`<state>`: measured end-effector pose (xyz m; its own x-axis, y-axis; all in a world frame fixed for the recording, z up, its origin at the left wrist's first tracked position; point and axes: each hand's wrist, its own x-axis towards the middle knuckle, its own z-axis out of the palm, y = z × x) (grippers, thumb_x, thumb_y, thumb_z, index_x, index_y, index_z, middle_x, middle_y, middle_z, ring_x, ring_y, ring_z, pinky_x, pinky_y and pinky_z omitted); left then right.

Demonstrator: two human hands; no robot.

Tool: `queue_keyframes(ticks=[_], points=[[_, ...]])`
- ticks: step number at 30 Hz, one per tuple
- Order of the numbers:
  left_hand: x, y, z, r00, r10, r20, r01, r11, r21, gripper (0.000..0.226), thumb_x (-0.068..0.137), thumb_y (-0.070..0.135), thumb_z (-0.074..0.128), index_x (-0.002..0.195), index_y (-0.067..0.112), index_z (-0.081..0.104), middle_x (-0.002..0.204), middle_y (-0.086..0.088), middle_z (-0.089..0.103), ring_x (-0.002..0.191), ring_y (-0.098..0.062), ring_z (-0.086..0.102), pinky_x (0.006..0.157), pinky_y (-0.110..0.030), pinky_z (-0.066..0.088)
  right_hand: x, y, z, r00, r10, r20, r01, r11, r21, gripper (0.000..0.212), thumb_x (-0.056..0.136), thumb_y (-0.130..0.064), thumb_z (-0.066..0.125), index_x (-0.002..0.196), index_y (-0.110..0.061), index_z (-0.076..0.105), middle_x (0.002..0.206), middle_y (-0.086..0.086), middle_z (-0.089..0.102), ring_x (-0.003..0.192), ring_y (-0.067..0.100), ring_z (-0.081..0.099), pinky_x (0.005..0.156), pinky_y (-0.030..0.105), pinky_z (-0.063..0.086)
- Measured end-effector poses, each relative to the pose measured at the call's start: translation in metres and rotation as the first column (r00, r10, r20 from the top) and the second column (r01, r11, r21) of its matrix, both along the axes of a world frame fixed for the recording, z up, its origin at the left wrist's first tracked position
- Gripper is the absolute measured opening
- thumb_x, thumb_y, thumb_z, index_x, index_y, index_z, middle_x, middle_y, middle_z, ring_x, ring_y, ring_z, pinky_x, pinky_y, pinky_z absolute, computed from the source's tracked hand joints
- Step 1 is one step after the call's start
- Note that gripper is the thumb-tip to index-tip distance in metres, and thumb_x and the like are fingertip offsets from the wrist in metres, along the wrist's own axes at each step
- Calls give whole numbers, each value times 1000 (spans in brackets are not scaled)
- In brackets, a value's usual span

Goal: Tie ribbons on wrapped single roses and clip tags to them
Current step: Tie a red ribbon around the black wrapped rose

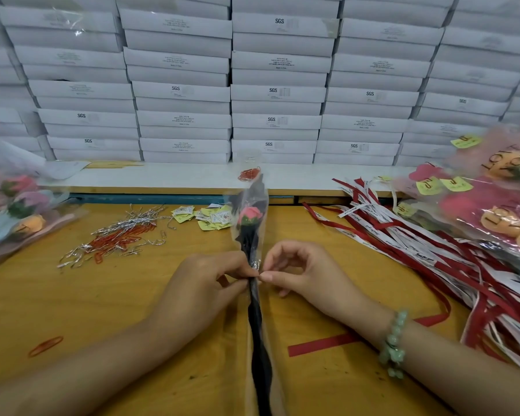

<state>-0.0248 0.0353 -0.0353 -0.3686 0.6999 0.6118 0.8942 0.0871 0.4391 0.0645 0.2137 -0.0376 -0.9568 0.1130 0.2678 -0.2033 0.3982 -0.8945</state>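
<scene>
Now my left hand (204,283) and right hand (300,274) both pinch the wrapped rose (250,217) mid-stem; seems light, crinkly, slippery

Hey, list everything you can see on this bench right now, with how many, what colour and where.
wrapped rose: one, pink bloom in black wrap, centre, held by both grips
ribbons: many, red and white, heaped on the right
tags: small pile, yellow and white, just left of the bloom
paper clips: a pile, red, left of centre among the ties
twist ties: many, silver, left of centre
rose heaps: two, pink and orange, far right and far left
boxes: many, white, stacked behind the table
table: one, yellow-brown, underneath
bracelet: one, green beads, right wrist
left grip: pinches the rose's wrap
right grip: pinches the rose's wrap
</scene>
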Motion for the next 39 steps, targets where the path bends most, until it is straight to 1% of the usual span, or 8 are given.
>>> queue_keyframes(ticks=[3,6,11,18,22,28,33,39], points=[[0,-1,0,1000,-8,-4,8,1000,-5,16,73,0,80,81,13,74,78,18,68,76,3,64,59,-22,54,1,1,0,994,-42,-101,65,972,227,6,83,-12,75,83,-15,70,76,-13,68,75,1,64,60,17,53],[-1,-1,0,1000,-2,8,2,1000,1,16,73,0,80,81,13,75,78,17,69,78,4,64,60,-20,54,2,4,3,982,-23,-185,106,885,454,4,84,-17,75,86,-19,72,84,-14,68,84,2,63,68,16,51],[-2,-1,-1,1000,1,28,-1,1000,6,17,73,0,79,82,14,74,79,18,69,79,5,64,62,-17,54,5,6,8,973,76,-218,78,781,619,12,87,-15,71,95,-24,71,88,-19,60,85,1,60,68,17,52],[-2,1,-3,996,7,84,-11,999,50,24,72,-6,78,75,17,69,78,16,70,78,3,67,61,-24,54,8,7,10,963,138,-233,77,686,724,11,87,-20,71,96,-22,65,94,-12,59,87,0,54,71,22,52],[-1,2,-2,996,2,87,-7,999,52,32,73,-5,78,77,24,67,79,14,71,79,2,67,62,-21,55,10,6,11,953,148,-263,114,628,770,8,89,-19,69,97,-18,66,94,-7,62,86,4,56,69,26,54],[-2,2,-1,993,10,121,-19,997,76,44,73,-6,77,76,36,62,79,15,72,79,5,68,63,-16,54,13,4,12,947,137,-289,154,598,786,7,89,-18,67,96,-16,68,92,-6,64,84,6,59,66,29,54],[-1,1,-2,994,-5,113,-1,998,57,30,73,-6,78,77,22,68,80,18,70,80,5,67,65,-15,55,13,3,12,941,136,-310,193,538,821,7,86,-19,69,92,-16,67,89,-5,64,78,11,60,60,32,52],[0,1,0,997,-16,74,12,999,47,34,73,-4,78,78,28,65,81,16,71,80,5,67,65,-14,54,13,0,13,934,158,-321,218,460,861,9,84,-22,70,88,-16,64,85,-3,62,72,12,58,54,29,50]])
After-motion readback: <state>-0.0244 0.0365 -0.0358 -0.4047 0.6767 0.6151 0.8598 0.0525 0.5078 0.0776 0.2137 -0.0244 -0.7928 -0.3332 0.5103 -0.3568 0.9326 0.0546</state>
